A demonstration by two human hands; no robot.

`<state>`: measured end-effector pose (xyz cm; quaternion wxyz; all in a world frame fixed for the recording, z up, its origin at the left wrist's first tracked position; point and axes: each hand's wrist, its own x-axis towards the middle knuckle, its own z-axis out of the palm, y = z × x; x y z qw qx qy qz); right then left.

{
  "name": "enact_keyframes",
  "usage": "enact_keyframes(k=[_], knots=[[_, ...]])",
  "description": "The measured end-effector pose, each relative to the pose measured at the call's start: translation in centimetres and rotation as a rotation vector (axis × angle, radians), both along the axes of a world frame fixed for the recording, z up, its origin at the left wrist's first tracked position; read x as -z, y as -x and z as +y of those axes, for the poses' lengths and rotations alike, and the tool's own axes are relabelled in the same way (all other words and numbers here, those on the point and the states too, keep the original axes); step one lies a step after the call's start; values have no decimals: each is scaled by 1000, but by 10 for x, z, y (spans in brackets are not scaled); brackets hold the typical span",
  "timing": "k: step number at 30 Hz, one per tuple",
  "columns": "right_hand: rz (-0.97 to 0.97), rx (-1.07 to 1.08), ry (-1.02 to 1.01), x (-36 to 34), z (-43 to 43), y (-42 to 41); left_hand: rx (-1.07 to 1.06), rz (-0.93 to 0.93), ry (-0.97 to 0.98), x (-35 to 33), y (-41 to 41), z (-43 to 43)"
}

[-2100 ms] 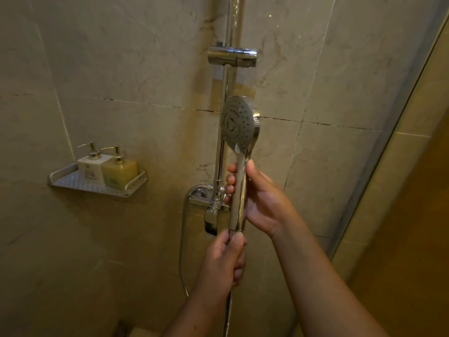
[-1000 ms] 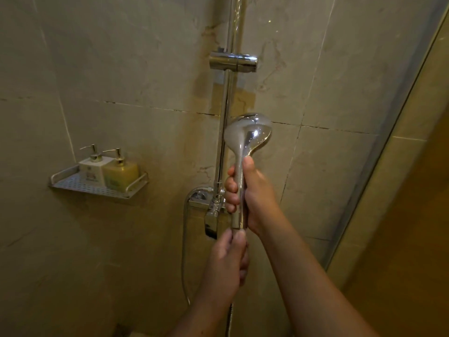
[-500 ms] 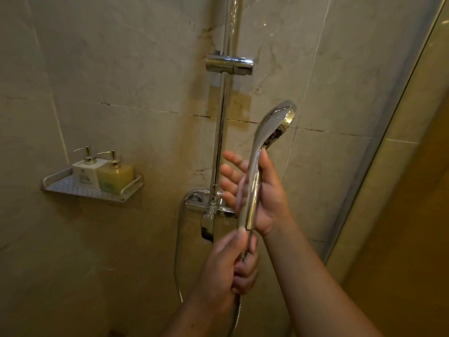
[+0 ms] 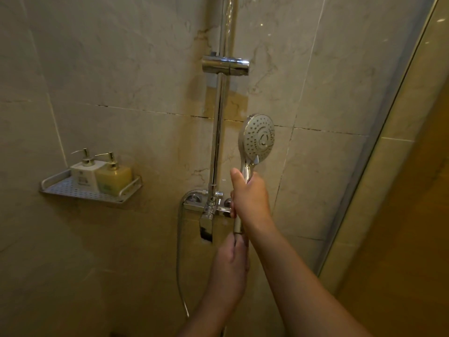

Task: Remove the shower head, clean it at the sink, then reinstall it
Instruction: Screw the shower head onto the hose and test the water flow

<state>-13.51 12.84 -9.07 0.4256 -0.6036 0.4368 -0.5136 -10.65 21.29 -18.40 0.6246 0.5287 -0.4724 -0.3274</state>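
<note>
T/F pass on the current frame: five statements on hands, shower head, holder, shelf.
1. The right hand grips the shower head by its handle. True.
2. The shower head sits in the holder. False: the holder is empty; the head is held below it.
3. The spray face points toward the camera. True.
4. The shelf carries three bottles. False: two, a white bottle and a yellow bottle.
5. The left hand hangs idle. False: it grips the handle's lower end.
</note>
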Motion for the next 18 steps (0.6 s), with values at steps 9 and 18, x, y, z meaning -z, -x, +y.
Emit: enact_keyframes(k=[9, 18], knots=[[-410, -446, -238, 1, -6, 19, 299, 305, -44, -5, -18, 9], [-717, -782, -316, -6, -10, 25, 531, 465, 25, -8, -14, 9]])
